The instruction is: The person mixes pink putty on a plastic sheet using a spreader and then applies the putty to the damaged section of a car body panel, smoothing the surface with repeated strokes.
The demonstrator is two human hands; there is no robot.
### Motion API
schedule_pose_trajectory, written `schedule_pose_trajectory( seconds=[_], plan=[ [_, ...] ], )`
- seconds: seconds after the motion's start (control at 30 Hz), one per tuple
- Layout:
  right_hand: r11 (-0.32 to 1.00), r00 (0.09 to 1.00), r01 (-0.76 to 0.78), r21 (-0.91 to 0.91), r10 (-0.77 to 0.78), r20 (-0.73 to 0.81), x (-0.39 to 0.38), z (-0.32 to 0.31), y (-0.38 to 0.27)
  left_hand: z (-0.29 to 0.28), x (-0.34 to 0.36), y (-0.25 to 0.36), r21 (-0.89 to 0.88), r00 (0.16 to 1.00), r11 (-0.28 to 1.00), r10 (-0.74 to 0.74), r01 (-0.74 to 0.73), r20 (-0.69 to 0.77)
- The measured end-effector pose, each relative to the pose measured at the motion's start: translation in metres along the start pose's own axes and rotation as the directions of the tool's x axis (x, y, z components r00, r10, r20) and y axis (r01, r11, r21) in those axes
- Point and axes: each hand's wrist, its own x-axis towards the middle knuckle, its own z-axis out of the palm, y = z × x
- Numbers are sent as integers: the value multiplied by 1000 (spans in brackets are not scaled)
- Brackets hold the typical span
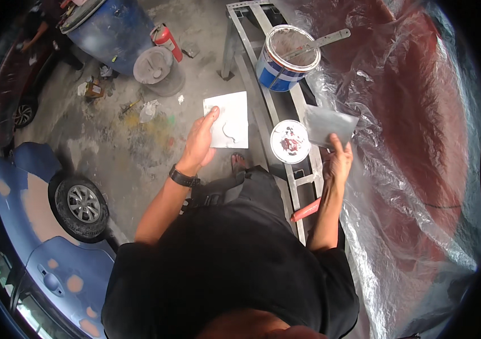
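Note:
My left hand (198,141) grips a flat, white square panel (236,116), thumb on top; a thin dark curved streak marks its face. In my right hand (339,163) is a thin grey rectangular plate (331,123), pinched at its lower edge. A round white lid (278,134), smeared with dark red and black, lies on the metal rack just left of the grey plate. Farther up the rack stands an open blue-and-white can (277,78) of greyish paste. A pale, flat-handled scraper (333,38) rests across its mouth.
The metal rack (268,101) runs along my right, with a red tube (306,210) on it. Plastic sheeting (398,141) covers a red surface beyond. At left is a blue car (9,186) with beige patches. A blue drum (113,37), grey bucket (158,70) and fire extinguisher (167,40) stand ahead.

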Motion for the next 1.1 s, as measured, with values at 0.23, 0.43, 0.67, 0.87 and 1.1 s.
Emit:
schedule_pose_trajectory(
  seconds=[0.23, 0.43, 0.67, 0.87, 1.1],
  plan=[
    [988, 995, 25, 152, -9, -104, 12, -22, -11, -5, 6, -7, -9, 998, 998, -54, 54, -33],
    [929, 904, -303, 212, 211, 371, 6, 70, 23, 32, 14, -24, -57, 944, 957, -268, 283, 191],
    [967, 941, 168, -191, -99, 324, 111, 105, 10, 15, 11, -11, -62, 999, 997, -40, 42, 28],
    [835, 948, 255, -488, -117, 295, 245, 139, -40, -21, 6, 14, 39, 984, 989, 143, -140, -107],
    [605, 784, 551, -575, -140, 605, 221, 176, -22, -29, 3, 25, 46, 967, 983, 185, -179, -175]
  ],
)
